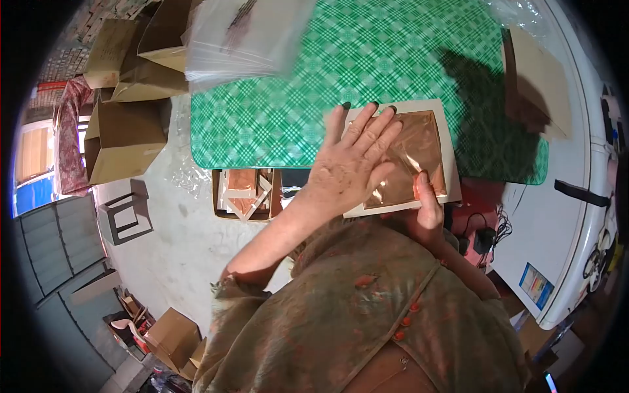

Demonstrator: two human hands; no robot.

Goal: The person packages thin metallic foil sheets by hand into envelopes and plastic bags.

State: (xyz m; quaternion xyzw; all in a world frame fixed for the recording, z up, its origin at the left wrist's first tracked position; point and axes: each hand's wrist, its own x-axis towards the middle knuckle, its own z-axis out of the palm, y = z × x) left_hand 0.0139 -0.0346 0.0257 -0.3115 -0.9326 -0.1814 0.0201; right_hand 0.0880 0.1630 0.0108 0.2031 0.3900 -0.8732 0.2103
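A pale square frame [451, 157] with a shiny copper-brown sheet [419, 137] inside it lies over the front edge of the green checked table. My left hand [357, 154] lies palm down across its left part, fingers stretched and a little apart, covering that side. At the lower right edge, my right hand [427, 208] grips the frame, with the thumb on top and the other fingers mostly hidden beneath. A small orange-red spot shows beside the thumb; I cannot make out what it is.
On the green tablecloth [262, 124], a stack of clear plastic sleeves [249, 46] lies at the upper left and pale boards [540, 85] at the right. Below the table edge is a box [218, 203] of small frames. Cardboard boxes [128, 134] stand left; a white appliance [557, 255] is right.
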